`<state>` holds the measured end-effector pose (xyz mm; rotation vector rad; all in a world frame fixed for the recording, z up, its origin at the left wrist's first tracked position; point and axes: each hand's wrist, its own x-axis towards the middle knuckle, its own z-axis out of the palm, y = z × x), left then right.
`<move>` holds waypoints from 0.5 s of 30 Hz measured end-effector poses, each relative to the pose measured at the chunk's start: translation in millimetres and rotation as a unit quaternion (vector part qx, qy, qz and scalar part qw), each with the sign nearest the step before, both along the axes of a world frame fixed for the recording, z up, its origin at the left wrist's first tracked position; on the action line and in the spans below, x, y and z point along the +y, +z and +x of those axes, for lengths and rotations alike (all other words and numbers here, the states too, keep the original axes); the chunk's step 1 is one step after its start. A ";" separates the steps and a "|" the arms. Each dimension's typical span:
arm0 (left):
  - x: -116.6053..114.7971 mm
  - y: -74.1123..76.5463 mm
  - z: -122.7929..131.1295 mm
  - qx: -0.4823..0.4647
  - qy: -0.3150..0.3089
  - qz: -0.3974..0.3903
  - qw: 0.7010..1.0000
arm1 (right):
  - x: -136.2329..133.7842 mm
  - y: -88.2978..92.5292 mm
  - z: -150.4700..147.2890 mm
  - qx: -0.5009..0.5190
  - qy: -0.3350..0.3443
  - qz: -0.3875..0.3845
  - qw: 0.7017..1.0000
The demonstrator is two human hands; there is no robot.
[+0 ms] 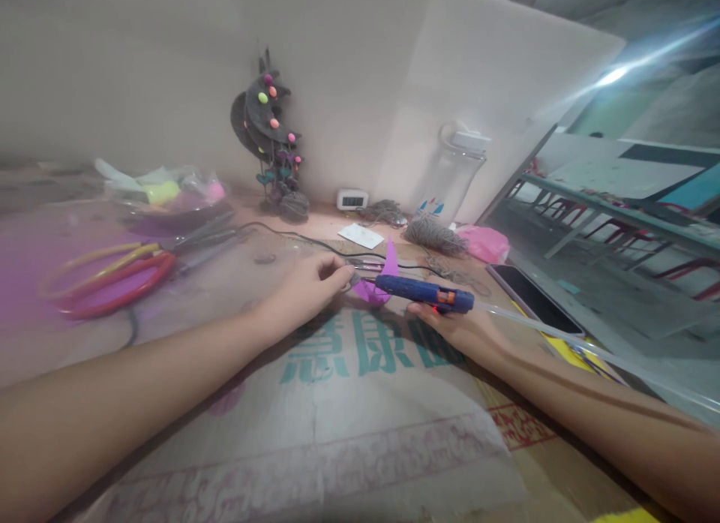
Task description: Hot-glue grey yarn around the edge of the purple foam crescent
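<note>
My right hand [447,322] is wrapped round a blue hot glue gun [410,287], a clear glue stick [523,317] jutting out of its rear. The nozzle points left, at my left hand [312,283]. Thumb and fingertips of that hand pinch a small grey piece [354,278], too small to name surely, right by the nozzle tip. A purple crescent-shaped piece [390,259] shows behind the nozzle, partly covered by the gun; I cannot tell whether my left fingers touch it.
Red-and-yellow-handled scissors [121,279] lie left, near a bowl [174,211] of bright bits. Behind are a grey crescent decoration [259,125], a small digital clock [352,200], grey yarn [433,236] and a clear bottle [455,181]. A phone [534,298] lies right; a black cable [315,241] crosses behind my hands.
</note>
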<state>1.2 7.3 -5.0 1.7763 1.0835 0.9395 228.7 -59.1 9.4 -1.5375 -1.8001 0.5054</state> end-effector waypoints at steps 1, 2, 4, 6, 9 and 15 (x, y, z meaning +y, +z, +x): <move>0.2 -0.2 0.0 0.002 0.000 0.003 1.000 | 0.1 0.3 -0.4 0.002 -0.003 -0.005 1.000; 0.4 -0.5 -0.1 0.004 -0.001 0.007 1.000 | 0.2 0.6 -0.7 0.001 -0.009 -0.012 1.000; 1.0 -1.2 -0.2 0.007 -0.001 0.011 1.000 | 0.5 1.4 -1.3 -0.005 -0.015 -0.014 1.000; 1.3 -1.5 -0.3 0.006 -0.001 0.009 1.000 | 0.7 2.3 -2.1 -0.011 -0.012 -0.011 1.000; 0.5 -1.0 -0.4 0.001 -0.006 0.003 1.000 | 1.3 3.4 -3.4 -0.006 -0.015 -0.013 1.000; 0.3 -0.5 -1.0 0.006 -0.001 -0.009 1.000 | 1.6 1.6 1.1 -0.019 -0.008 0.007 1.000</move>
